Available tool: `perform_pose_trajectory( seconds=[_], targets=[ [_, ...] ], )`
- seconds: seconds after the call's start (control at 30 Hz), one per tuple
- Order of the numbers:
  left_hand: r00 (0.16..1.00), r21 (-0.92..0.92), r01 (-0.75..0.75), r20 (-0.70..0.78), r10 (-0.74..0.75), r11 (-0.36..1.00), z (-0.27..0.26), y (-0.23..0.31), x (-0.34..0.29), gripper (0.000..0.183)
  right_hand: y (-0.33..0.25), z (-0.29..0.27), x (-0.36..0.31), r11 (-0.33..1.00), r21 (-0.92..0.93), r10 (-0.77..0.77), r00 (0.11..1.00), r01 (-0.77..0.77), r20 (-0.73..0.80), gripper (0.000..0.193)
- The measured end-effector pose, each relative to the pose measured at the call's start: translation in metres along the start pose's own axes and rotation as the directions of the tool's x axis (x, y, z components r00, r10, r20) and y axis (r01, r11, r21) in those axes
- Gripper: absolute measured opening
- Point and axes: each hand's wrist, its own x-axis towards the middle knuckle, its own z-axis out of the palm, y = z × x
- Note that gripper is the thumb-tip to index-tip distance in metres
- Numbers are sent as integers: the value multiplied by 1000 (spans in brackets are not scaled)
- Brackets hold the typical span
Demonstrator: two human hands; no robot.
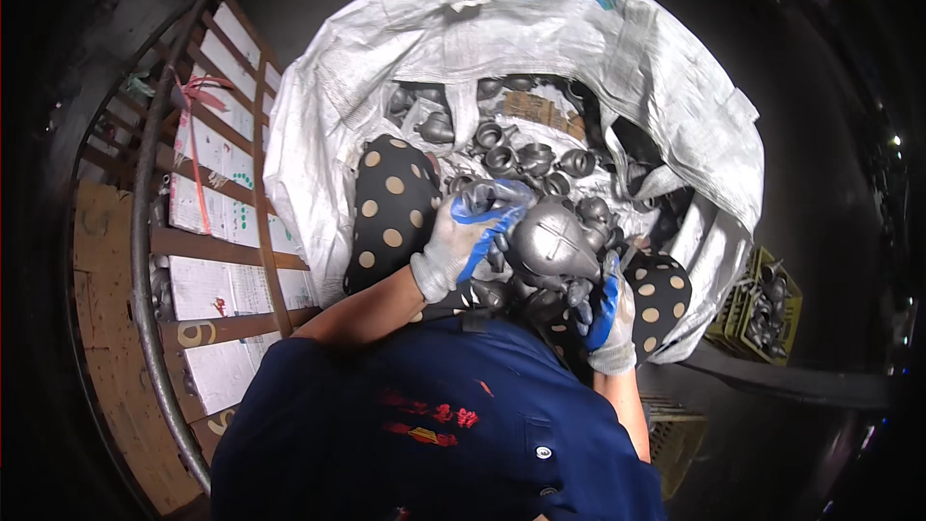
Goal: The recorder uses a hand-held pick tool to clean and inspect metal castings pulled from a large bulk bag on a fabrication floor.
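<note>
A large rounded grey metal casting [552, 237], with a raised cross on its face and a tapering end, is between my hands above my lap. My left hand [471, 230], in a white glove with a blue coated palm, is closed at the casting's upper left edge. On the lower right, my right hand [610, 316], gloved the same way, has its fingers bent close to the casting. A thin brownish tip shows above its thumb; what it belongs to is hidden. Smaller grey castings [596, 214] crowd around and beneath the large one.
A wide white woven sack [405, 29] lies open before me, with several grey castings [494, 135] and a piece of brown cardboard [540, 114] inside. A rusty metal rack [260, 164] with white boxes stands at left. A yellowish crate [781, 328] of castings sits at right.
</note>
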Motion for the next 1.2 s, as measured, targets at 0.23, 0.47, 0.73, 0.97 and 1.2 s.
perform_pose_trajectory(
  seconds=[0.23,0.47,0.73,0.97,1.2],
  targets=[
    [824,-729,-377,17,566,571,-51,65,-16,25,46,2,-13,987,119,-132,967,108,218,41],
    [-6,667,-681,-419,908,303,-153,220,-133,22,98,8,-22,540,601,385,808,-590,447,33],
    [-355,449,743,-366,861,497,-401,247,-267,53,89,21,-14,593,475,464,758,-650,459,40],
    [51,716,616,-453,890,329,-516,304,-287,52,53,-12,-24,451,710,429,829,-541,360,45],
    [619,761,-382,-210,757,524,-291,200,-8,39,39,-133,-87,701,637,597,753,-321,-278,43]
  ],
)
